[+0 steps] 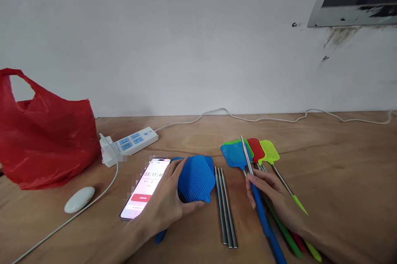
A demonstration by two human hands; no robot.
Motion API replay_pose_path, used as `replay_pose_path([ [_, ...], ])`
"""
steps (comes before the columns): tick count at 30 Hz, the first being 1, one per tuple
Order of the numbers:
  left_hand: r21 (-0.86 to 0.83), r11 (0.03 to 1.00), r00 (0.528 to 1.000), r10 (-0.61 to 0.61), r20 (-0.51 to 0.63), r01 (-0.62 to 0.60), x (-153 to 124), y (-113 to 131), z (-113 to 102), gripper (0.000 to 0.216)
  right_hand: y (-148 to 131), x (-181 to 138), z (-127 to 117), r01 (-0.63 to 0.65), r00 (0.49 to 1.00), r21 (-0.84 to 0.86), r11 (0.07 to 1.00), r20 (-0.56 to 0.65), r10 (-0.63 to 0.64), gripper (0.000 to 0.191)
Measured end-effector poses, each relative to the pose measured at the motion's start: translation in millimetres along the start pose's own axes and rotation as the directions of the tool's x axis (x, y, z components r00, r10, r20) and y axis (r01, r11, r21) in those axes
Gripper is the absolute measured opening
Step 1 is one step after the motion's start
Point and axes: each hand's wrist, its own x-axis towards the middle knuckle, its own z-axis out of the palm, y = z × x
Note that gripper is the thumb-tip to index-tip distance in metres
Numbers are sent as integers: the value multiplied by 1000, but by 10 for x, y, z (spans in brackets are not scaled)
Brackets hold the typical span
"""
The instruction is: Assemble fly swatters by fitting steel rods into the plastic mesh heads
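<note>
My left hand [167,200] is closed on a blue perforated fly swatter head [197,179], thumb along its lower edge and fingers at its upper left. More blue swatter heads [210,160] show partly behind it. Between the thumb and fingers of my right hand [274,193] is a blue swatter handle [263,220] with a steel rod [246,154] pointing up and away. Several bare steel rods [226,214] lie side by side between my hands. Under my left wrist, a blue handle end [160,237] sticks out; the rest is hidden.
Beyond my right hand lie light blue [232,154], red [257,148] and yellow-green [269,151] swatters, with a green one partly covered. At left are a lit phone [145,189], white mouse-shaped object [79,199], power strip [136,142] and red plastic bag [46,140].
</note>
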Motion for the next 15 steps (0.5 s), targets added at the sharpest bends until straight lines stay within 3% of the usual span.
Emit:
replay_pose_path([
  [6, 32, 999, 1000, -3, 18, 2, 9, 33, -23, 99, -11, 3, -15, 71, 995, -69, 995, 75, -66, 42],
  [11, -11, 1000, 1000, -13, -27, 13, 44, 115, -96, 89, 4, -7, -59, -22, 965, -166, 986, 256, 65, 45],
  [15, -55, 998, 994, -18, -109, 12, 42, 112, -99, 88, -6, -30, -92, -113, 930, -164, 980, 330, 162, 43],
])
